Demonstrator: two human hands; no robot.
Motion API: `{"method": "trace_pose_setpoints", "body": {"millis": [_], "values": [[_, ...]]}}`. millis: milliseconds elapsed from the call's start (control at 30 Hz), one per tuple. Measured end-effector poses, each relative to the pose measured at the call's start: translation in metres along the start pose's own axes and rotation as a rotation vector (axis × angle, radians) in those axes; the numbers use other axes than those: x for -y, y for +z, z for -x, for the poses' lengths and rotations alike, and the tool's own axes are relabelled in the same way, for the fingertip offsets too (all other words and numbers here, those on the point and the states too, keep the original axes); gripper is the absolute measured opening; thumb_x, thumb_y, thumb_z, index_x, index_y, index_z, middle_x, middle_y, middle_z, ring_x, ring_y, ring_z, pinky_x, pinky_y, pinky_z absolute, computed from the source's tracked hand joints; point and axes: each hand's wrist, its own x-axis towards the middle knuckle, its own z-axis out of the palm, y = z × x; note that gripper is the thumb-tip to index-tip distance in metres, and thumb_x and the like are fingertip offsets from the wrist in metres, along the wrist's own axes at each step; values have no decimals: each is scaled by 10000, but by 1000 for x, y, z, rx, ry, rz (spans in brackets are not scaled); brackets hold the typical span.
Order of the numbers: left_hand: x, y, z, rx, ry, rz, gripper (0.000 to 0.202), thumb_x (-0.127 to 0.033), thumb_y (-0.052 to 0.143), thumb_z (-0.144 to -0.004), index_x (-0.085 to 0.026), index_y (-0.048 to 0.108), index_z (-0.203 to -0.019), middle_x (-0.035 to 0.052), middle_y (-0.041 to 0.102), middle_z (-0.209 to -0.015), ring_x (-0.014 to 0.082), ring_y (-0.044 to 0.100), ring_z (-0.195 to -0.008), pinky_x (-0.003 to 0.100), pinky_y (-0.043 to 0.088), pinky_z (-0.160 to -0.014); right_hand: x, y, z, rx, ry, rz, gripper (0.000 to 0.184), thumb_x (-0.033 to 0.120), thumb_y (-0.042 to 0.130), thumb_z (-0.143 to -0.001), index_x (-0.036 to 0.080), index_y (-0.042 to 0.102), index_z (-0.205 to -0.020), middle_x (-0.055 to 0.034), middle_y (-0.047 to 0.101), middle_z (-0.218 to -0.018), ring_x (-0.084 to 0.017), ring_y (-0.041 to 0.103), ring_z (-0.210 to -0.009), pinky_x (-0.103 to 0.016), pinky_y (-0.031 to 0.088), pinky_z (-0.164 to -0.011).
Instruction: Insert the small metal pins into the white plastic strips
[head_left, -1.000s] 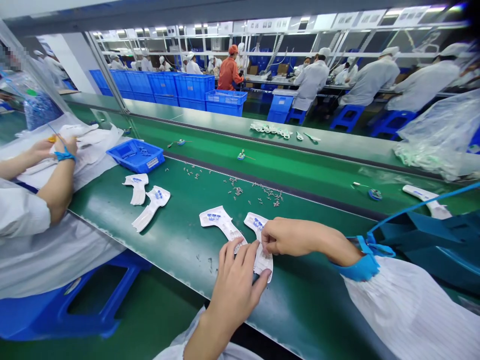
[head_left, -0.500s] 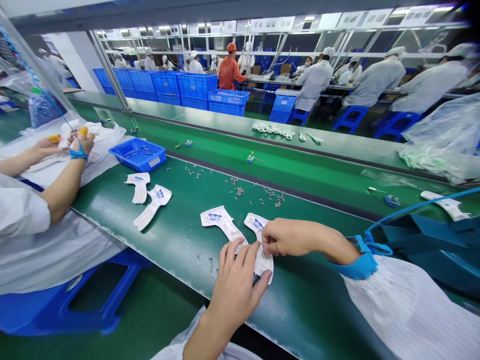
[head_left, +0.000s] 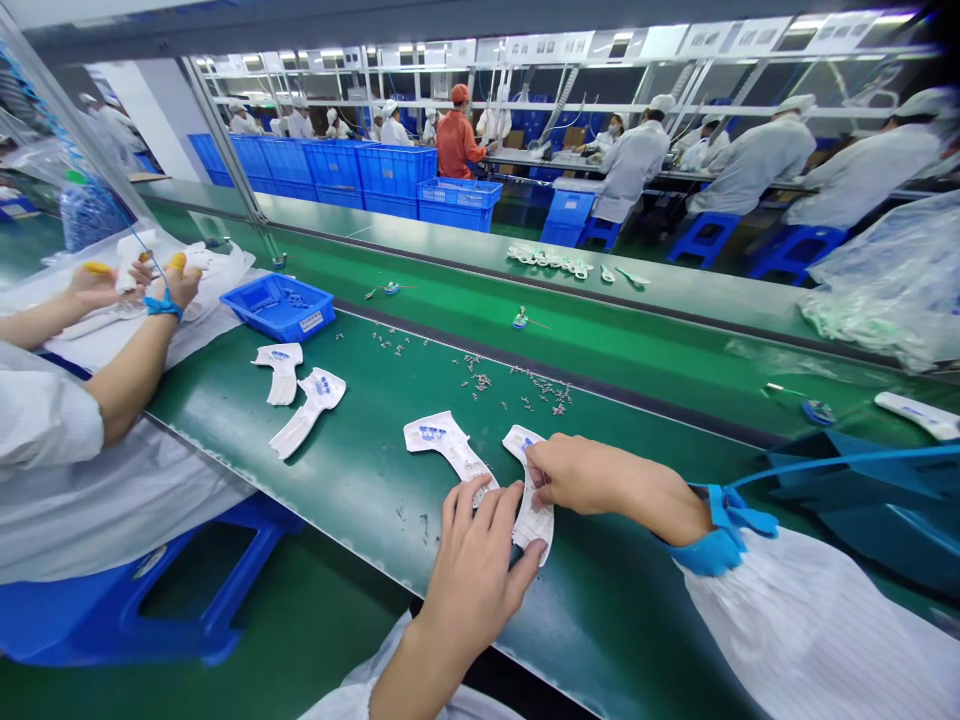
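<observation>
A white plastic handle shell (head_left: 535,522) with blue parts in its wide end lies hollow side up on the green bench. My left hand (head_left: 480,555) steadies its lower end between thumb and forefinger, other fingers spread. Over the shell's middle, my right hand (head_left: 574,475) is closed in a pinch; its fingertips hide whatever is between them. Just left lies a second similar shell (head_left: 442,440), touched or nearly touched by my left fingertips. Two more shells, one short (head_left: 279,372) and one longer (head_left: 309,412), rest farther left. Small metal screws (head_left: 480,382) are scattered beyond my hands.
A blue tray (head_left: 281,308) of small blue parts stands at the back left, near a co-worker's hands (head_left: 176,285). Small wired parts (head_left: 520,318) lie on the green conveyor (head_left: 450,305). A dark teal bin (head_left: 877,500) stands right of my right arm.
The shell under my hands has turned slightly, its wide end shifting right. My right hand stays pinched over it. The wired parts and a shell on the conveyor have moved right.
</observation>
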Motion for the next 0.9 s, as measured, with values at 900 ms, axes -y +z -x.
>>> {"method": "trace_pose_setpoints", "body": {"millis": [900], "values": [[-4, -6, 9, -387, -57, 64, 320, -191, 526, -921, -198, 487, -1239, 95, 643, -1109, 280, 539, -1180, 453, 451, -982, -13, 20, -1, -424, -261, -383, 136, 232, 542, -886, 193, 666, -925, -47, 723, -873, -195, 654, -816, -261, 429, -692]]}}
